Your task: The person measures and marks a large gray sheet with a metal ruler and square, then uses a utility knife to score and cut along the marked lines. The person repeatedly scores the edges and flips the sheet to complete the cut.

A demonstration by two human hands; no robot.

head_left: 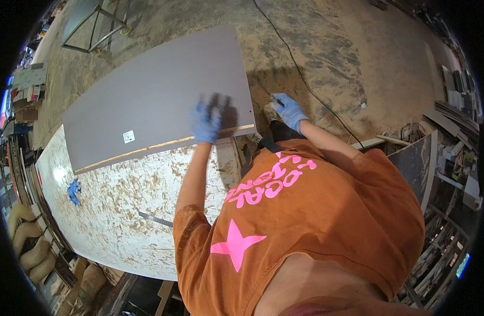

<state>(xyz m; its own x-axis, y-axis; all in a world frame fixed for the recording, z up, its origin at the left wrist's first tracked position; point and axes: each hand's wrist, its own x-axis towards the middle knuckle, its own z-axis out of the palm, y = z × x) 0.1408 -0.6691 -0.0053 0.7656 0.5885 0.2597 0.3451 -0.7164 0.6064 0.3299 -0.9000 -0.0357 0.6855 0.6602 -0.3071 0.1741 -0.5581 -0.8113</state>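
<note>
A large grey panel (163, 89) with a bare wood-coloured front edge lies on the white, scuffed worktop (142, 210). My left hand (206, 124), in a blue glove, is over the panel near its right end. Its fingers point away from me and look spread, though motion blurs them, and nothing shows in them. Just off the panel's right end, my right hand (289, 111), gloved in blue too, is closed. A small dark tip shows at its fingers; what it belongs to cannot be made out.
A white label (128, 137) is on the panel. On the worktop lie a crumpled blue glove (73, 193) and a flat metal strip (155, 219). A black cable (300, 68) crosses the dusty floor. A metal frame (94, 29) stands far left; boards (452, 124) are stacked at right.
</note>
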